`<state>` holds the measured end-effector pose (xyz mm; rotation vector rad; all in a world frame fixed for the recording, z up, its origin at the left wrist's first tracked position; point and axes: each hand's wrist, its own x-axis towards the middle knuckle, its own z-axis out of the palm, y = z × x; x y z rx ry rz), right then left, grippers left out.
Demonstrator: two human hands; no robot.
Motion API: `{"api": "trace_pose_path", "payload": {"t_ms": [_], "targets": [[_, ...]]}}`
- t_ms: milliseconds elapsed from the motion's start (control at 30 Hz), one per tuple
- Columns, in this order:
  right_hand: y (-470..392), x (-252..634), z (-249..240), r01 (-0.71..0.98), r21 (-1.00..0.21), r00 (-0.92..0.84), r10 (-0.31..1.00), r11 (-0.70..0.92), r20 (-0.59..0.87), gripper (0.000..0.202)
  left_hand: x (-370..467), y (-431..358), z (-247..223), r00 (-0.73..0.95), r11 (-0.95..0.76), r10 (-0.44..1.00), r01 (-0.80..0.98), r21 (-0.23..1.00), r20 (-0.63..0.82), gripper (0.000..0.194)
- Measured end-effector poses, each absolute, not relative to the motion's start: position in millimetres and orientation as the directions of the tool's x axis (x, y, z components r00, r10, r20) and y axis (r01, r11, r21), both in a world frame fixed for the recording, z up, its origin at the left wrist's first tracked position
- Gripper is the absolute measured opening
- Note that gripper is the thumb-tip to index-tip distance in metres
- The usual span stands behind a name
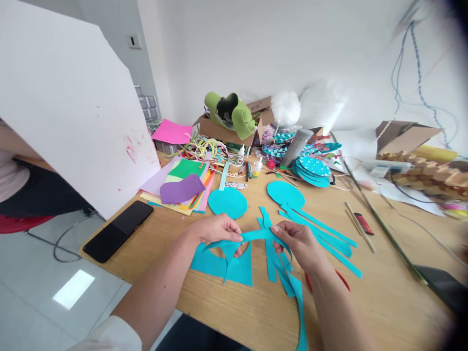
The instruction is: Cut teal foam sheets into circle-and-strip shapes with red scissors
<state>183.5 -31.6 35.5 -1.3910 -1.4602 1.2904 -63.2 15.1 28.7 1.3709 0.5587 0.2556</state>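
Note:
Between my two hands a blue paper strip (256, 234) is stretched over the table. My left hand (221, 229) is closed on its left part, and my right hand (294, 240) pinches it on the right. Under the strip lies a blue paper sheet (243, 270) with a rounded cut-out. Several more blue strips (325, 236) are spread to the right of my hands. Beyond them rest two blue paper discs, one on the left (227, 202) and one on the right (285, 193). Red scissor handles (342, 280) show partly behind my right forearm.
A black phone (120, 230) lies at the left table edge, near a stack of coloured paper (183, 190). Polka-dot blue discs (311, 170), a grey bottle (297, 147) and glue bottles (257, 168) stand farther back. A white board (80, 97) rises on the left, with a person partly behind it.

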Motion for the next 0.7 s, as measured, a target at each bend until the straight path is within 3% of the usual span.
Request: {"api": "trace_pose_path", "payload": {"t_ms": [233,400,700], "targets": [[-31,184,36,0.184,-0.978,-0.152,0.981,-0.094,-0.123,0.042,-63,16,28,0.860,0.099,0.483,0.135,0.986,-0.166,0.032],[-33,180,39,0.123,-0.987,-0.136,0.983,-0.105,-0.121,0.040,-63,16,27,0.815,0.078,0.534,0.216,0.973,-0.224,0.032],[-36,167,39,0.085,-0.989,-0.181,0.974,-0.121,-0.135,0.043,-58,12,32,0.792,-0.142,0.589,0.297,0.944,-0.160,0.039]]}}
